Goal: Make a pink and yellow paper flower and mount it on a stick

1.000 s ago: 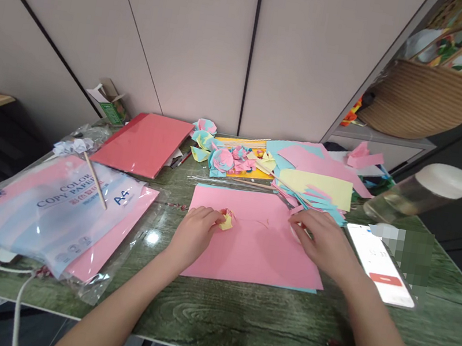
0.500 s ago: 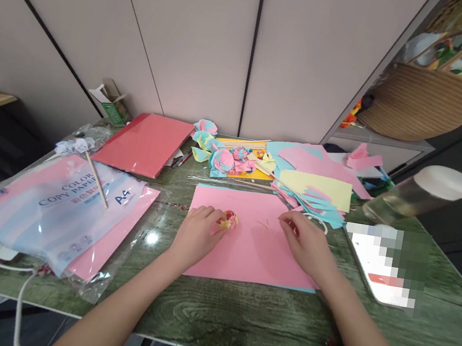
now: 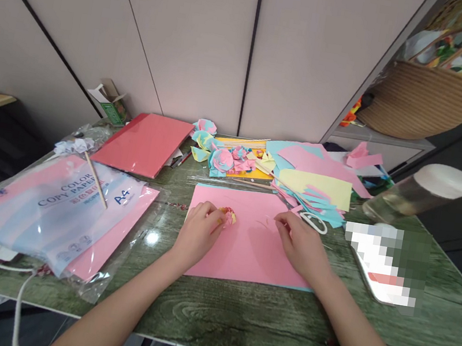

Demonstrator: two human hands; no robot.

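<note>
A pink paper sheet (image 3: 245, 251) lies flat on the green wood-grain table (image 3: 234, 320) in front of me. My left hand (image 3: 197, 232) rests on its left part, fingers pinched on a small rolled paper flower (image 3: 228, 215) of pink and yellow. My right hand (image 3: 301, 242) lies on the right part of the sheet, fingers curled and pressed together near a thin sliver of paper; what they hold I cannot make out. White-handled scissors (image 3: 314, 221) lie just beyond the right hand.
A pack of A4 colour copy paper (image 3: 55, 203) with a wooden stick (image 3: 96, 179) lies at left, a red folder (image 3: 143, 141) behind it. Finished paper flowers (image 3: 222, 157) and cut paper scraps (image 3: 317, 184) crowd the back. A phone (image 3: 379, 261) and a lidded jar (image 3: 423, 192) are at right.
My right hand has slid left across the pink sheet, away from the phone, uncovering the scissors. My left hand has turned the small paper flower slightly and stays in place.
</note>
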